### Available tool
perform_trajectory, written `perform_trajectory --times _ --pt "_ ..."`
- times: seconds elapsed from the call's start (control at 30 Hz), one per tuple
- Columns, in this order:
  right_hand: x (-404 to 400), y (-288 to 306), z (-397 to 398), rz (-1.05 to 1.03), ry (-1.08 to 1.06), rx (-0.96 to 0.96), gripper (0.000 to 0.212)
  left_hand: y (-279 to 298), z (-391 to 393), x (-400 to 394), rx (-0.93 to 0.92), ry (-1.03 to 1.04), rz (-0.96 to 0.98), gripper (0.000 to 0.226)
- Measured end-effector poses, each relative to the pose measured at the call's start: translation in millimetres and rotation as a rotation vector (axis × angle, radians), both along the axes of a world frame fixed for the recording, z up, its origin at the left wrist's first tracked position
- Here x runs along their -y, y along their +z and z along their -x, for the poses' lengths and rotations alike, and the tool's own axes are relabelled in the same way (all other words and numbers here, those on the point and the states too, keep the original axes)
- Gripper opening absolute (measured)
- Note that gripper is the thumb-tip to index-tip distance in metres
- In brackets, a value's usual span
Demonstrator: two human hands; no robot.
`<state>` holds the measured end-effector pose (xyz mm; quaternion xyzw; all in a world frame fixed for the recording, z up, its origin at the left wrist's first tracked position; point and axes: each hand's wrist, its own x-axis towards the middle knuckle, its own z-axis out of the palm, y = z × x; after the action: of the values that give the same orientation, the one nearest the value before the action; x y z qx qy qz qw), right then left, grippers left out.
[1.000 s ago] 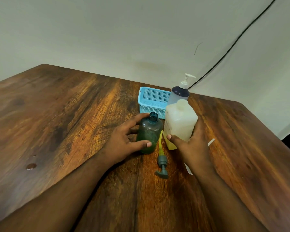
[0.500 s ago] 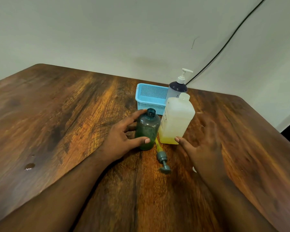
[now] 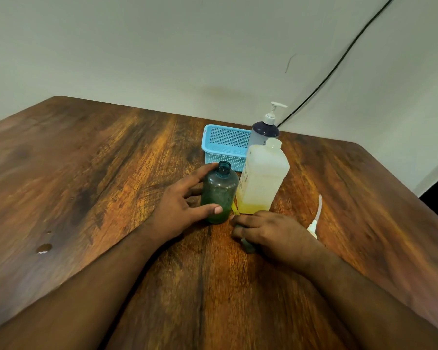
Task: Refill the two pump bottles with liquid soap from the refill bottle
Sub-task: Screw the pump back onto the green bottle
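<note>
Single head-worn wide-angle view, looking forward and steeply down over a dark brown wood-grain table. Close range: both forearms enter from the bottom edge. Faces a plain pale wall behind the table's far edge. Edges visibly bowed. No second view to overlap.

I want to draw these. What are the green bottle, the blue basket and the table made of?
The green bottle looks like see-through tinted plastic, smooth and slightly shiny; its far side shows through. The blue basket seems moulded plastic, its walls a grid of tiny holes. The table looks like wood, with streaky brown grain, though it could be a printed laminate.
</note>
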<state>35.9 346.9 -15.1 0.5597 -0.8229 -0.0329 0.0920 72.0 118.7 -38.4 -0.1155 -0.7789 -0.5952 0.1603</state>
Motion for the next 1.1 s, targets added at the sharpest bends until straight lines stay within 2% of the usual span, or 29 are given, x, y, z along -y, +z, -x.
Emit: perform_trajectory --times 0.17,0.33,0.5,0.83,1.0,1.1 --pt "-4.8 22.2 -11.9 0.392 -0.002 -0.010 0.036 -1.6 2.3 1.5 -0.013 0.003 0.012 0.084" --pt "-5.3 49.7 -35.5 0.594 0.087 0.000 0.036 -1.9 1.3 1.7 -0.028 0.002 0.025 0.082" --pt "-1.8 61.4 -52.0 0.668 0.164 0.018 0.037 -4.5 2.3 2.8 -0.028 0.004 0.036 0.083" --pt "2.5 66.8 -53.2 0.763 0.110 0.150 0.041 -5.0 2.4 2.5 -0.014 -0.003 0.018 0.085" --pt "22.0 87.8 -44.1 0.847 -0.015 0.208 0.046 -5.8 2.3 1.9 -0.013 0.012 0.027 0.087" --pt "47.5 97.9 -31.7 0.920 -0.127 0.350 0.043 -6.9 2.5 1.7 -0.024 0.012 0.012 0.087"
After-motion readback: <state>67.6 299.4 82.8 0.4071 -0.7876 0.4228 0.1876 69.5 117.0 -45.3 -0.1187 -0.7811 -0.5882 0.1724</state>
